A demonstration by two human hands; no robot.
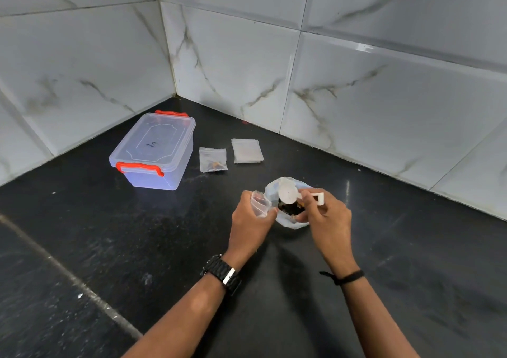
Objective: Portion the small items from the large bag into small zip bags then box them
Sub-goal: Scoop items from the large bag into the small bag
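Note:
The large clear bag (292, 222) stands open on the black counter, with dark small items inside. My right hand (325, 215) grips the handle of a white plastic scoop (288, 192), whose bowl sits over the bag's mouth. Just left of the bag, my left hand (251, 220) pinches a small empty zip bag (259, 202). Farther back lies one small zip bag (213, 159) with a few dark items in it. A stack of empty zip bags (247, 150) lies to its right. The clear box (153, 152) with red latches stands at the back left, lid on.
White marble-look tiled walls (247, 56) meet in a corner behind the box. The black stone counter (109, 248) stretches toward me, with a pale seam (68, 275) running diagonally across its left part.

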